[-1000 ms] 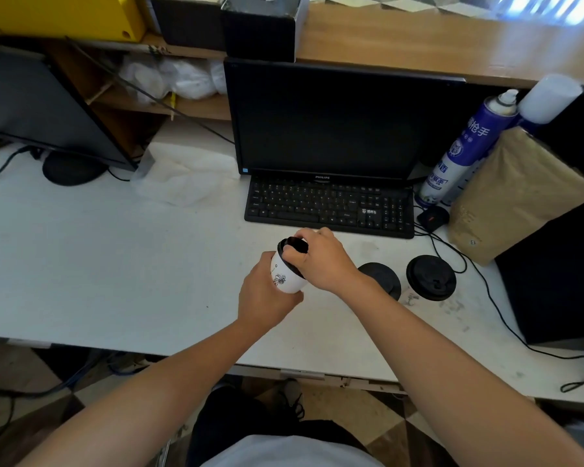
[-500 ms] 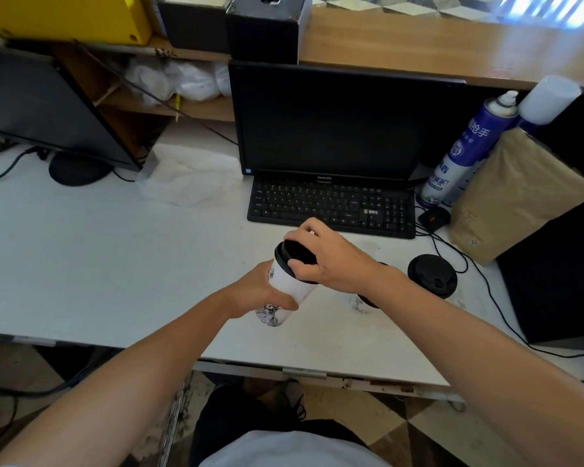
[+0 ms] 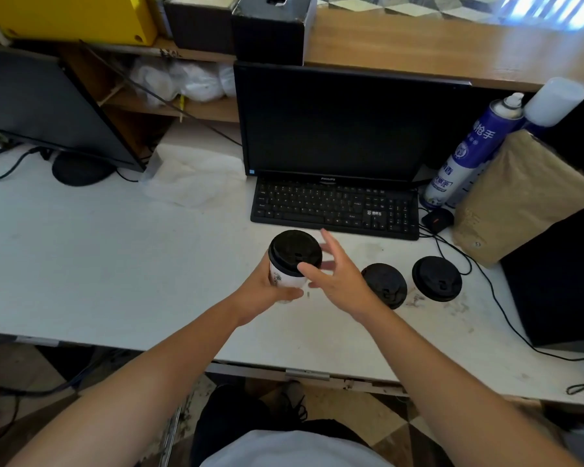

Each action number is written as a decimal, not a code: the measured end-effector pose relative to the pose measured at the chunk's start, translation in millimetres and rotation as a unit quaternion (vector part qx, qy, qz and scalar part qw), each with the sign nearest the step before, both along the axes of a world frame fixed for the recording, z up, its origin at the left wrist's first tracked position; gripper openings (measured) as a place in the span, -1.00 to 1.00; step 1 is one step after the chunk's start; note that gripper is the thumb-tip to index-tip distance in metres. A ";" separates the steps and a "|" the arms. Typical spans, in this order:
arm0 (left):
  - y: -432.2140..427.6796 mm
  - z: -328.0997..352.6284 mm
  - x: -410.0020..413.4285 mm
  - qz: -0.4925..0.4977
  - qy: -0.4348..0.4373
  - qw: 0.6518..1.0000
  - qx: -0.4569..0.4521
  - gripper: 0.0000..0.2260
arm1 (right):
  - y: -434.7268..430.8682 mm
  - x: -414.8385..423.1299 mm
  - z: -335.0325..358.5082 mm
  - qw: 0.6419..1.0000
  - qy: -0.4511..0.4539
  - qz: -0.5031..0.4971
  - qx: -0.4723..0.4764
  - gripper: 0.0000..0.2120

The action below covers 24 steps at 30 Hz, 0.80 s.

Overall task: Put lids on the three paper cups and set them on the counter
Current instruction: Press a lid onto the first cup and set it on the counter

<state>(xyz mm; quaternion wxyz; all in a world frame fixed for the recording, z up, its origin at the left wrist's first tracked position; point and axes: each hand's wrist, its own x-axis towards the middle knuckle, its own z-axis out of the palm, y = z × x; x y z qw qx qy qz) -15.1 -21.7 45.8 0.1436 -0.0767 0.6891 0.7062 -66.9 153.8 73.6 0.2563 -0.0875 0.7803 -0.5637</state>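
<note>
My left hand (image 3: 262,294) grips a white paper cup (image 3: 285,278) with a printed pattern, held upright just above the white counter (image 3: 115,264). A black lid (image 3: 295,252) sits on that cup. Just right of the cup, my right hand (image 3: 338,281) is open with fingers spread, its thumb near the lid's rim. Two more black lids lie to the right: one (image 3: 385,284) partly behind my right wrist, the other (image 3: 437,278) further right. Seen from above, whatever is under them is hidden.
A black keyboard (image 3: 334,207) and monitor (image 3: 344,123) stand just behind the cup. At the right are a blue spray can (image 3: 469,153), a brown paper bag (image 3: 520,197), a black box (image 3: 560,271) and cables (image 3: 506,315). A second monitor (image 3: 41,106) and crumpled plastic (image 3: 193,176) are at the left.
My right hand has come off the lid and spread its fingers. The left hand has turned the cup from tilted to upright.
</note>
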 end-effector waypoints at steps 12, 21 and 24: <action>5.7 -12.0 3.3 0.110 -0.099 0.969 0.197 -0.58 | -3.2 22.5 -29.1 0.973 -0.122 -0.133 -0.146 -0.47; 19.3 -25.9 -0.3 0.161 -0.141 0.969 0.121 -0.70 | -7.7 18.8 -43.4 0.940 -0.233 -0.192 -0.160 -0.68; 21.7 -31.0 1.3 0.162 -0.128 0.974 0.094 -0.68 | -9.2 20.2 -49.1 0.936 -0.239 -0.207 -0.156 -0.67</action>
